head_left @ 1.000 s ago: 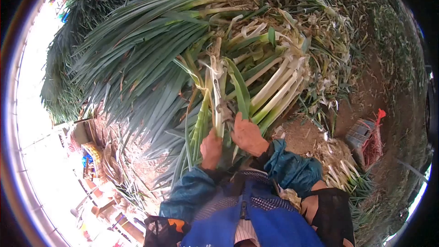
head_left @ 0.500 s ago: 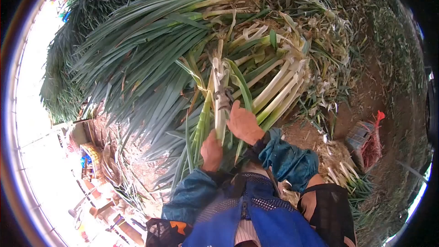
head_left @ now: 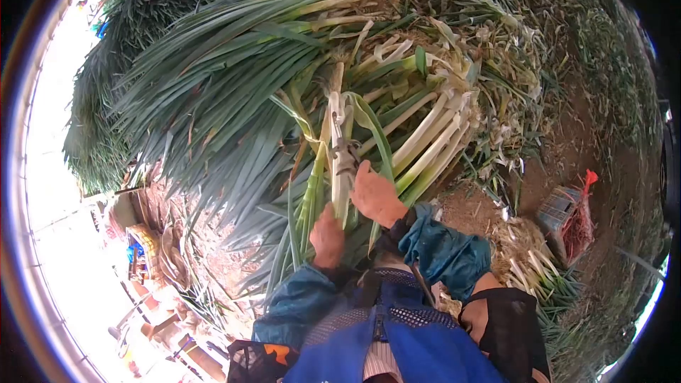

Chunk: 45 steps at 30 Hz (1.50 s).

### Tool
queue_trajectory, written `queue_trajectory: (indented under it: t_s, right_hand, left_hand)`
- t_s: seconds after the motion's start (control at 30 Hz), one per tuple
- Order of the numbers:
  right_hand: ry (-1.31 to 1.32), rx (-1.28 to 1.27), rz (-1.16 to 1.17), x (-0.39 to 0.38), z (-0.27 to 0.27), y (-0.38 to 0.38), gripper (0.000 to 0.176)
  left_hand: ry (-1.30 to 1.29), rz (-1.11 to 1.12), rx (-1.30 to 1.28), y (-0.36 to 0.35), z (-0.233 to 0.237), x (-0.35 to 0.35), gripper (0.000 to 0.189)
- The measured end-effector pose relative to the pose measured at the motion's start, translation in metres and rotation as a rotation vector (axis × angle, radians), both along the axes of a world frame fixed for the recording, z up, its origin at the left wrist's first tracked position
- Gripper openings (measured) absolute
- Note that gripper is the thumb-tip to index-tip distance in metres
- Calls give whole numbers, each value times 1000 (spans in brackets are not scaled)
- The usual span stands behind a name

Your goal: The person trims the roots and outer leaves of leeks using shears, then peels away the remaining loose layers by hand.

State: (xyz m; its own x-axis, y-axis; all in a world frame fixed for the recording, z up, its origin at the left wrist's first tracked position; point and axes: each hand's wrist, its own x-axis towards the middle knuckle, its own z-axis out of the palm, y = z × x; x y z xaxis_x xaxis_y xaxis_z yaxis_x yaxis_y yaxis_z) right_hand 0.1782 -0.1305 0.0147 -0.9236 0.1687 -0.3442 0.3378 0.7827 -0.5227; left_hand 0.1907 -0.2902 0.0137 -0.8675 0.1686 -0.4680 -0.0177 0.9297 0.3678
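Observation:
An upright-pointing long green onion point(head_left: 339, 117), with a white stalk and roots at its far end, lies in front of me. My left hand point(head_left: 328, 236) is closed around its lower stalk. Just to the right, my right hand point(head_left: 377, 195) is closed against the same stalk, thumb pointing away from me. A dark grey thing point(head_left: 346, 157) crosses the stalk at the right fingertips; I cannot make out whether it is a tool or finger covers. Loose peeled-back leaves point(head_left: 374, 131) hang beside the stalk. More white-stalked green onions point(head_left: 433, 135) lie to the right.
A big heap of green onions point(head_left: 234, 64) spreads at the left and far side. Stripped leaf waste point(head_left: 511, 71) covers the ground at the right. A crate with red netting point(head_left: 566, 223) and a small onion bundle point(head_left: 535, 262) are at the right. A yellow basket point(head_left: 145, 248) stands left.
Both hands keep their place on the green onion, with only a very slight shift. The view has moved a little.

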Motion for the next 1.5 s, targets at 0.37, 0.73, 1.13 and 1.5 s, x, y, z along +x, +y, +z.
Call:
queue_trajectory:
  t_s: [0.37,0.73,1.13,1.5]
  right_hand:
    - [-60,-32,-18,-3,13,-4,69]
    - [-12,73,-198,-12,-44,10,48]
    - [-25,-339,-233,48,46,42,47]
    - [-94,-227,-537,106,62,102,54]
  left_hand:
    - [94,-108,-27,-2,1,7,32]
    - [71,-113,-89,3,11,2,33]
    - [174,-11,289,42,67,-47,34]
    - [565,-544,594,162,-9,-75,30]
